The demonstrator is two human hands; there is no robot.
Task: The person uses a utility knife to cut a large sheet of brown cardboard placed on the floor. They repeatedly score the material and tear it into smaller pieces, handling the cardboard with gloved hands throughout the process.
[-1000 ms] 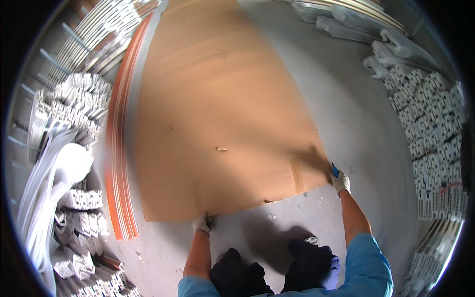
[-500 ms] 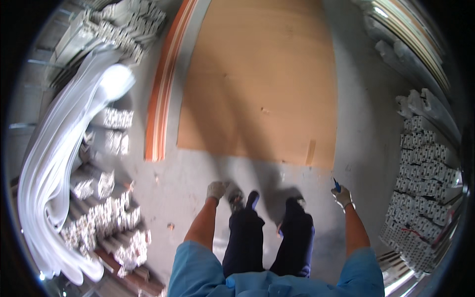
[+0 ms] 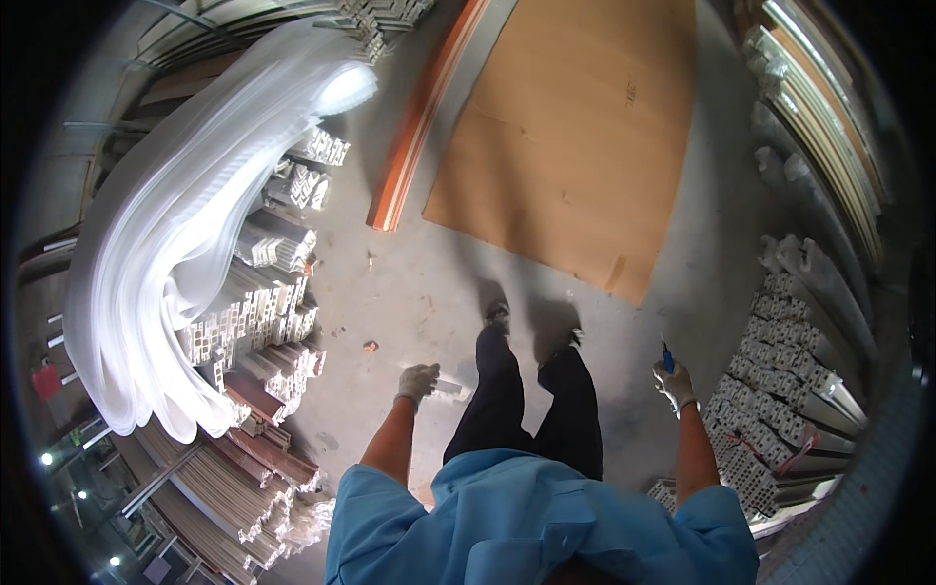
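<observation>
My left hand [image 3: 417, 383], in a pale work glove, hangs beside my left leg above the grey floor. Its fingers are loosely bent and apart, and nothing shows in them. In my gloved right hand [image 3: 673, 387], closed round its handle, is a blue utility knife [image 3: 668, 360]; its thin tip points forward, away from me. Ahead of my feet lies a large flat sheet of brown cardboard [image 3: 575, 146], with a strip of tape near its close edge. Neither hand touches the sheet.
Long orange-and-white striped profiles [image 3: 414, 141] lie left of the cardboard. White foam sheeting [image 3: 146, 234] drapes over stacked profiles [image 3: 263, 302] on the left. More bundled hollow profiles [image 3: 770, 361] stand along the right, their ends facing the walkway [image 3: 380, 292].
My view has turned left, and the cardboard now sits farther off and slanted. More of the left-hand stacks shows. The knife stays in my right hand; both arms hang much as before.
</observation>
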